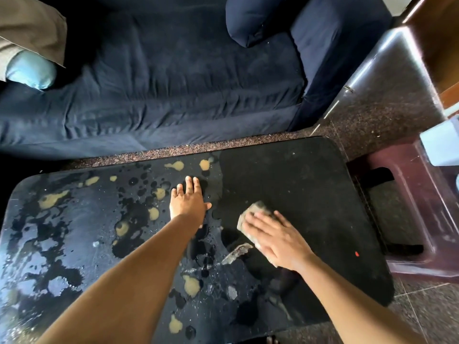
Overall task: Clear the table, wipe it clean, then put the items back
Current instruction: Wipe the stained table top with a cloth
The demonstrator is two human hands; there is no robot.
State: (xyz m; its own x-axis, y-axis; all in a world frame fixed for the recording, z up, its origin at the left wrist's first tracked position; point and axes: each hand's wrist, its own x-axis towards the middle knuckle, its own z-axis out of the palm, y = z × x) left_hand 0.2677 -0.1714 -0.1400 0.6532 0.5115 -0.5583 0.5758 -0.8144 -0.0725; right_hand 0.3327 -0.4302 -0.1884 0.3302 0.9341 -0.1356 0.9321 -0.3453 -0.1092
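A low black table (310, 184) fills the lower view. Its left part is wet, streaked and dotted with tan patches where the finish is worn; its right part looks dark and even. My left hand (189, 202) lies flat on the tabletop near the middle, fingers spread, holding nothing. My right hand (275, 238) presses flat on a grey-tan cloth (255, 213) on the table, just right of the wet area. A corner of the cloth pokes out beyond my fingers. No other items sit on the table.
A dark blue sofa (161, 83) with a blue cushion (250, 18) runs along the table's far side. A maroon plastic stool (427, 234) stands right of the table, with a pale box (442, 142) on it. Speckled floor lies between.
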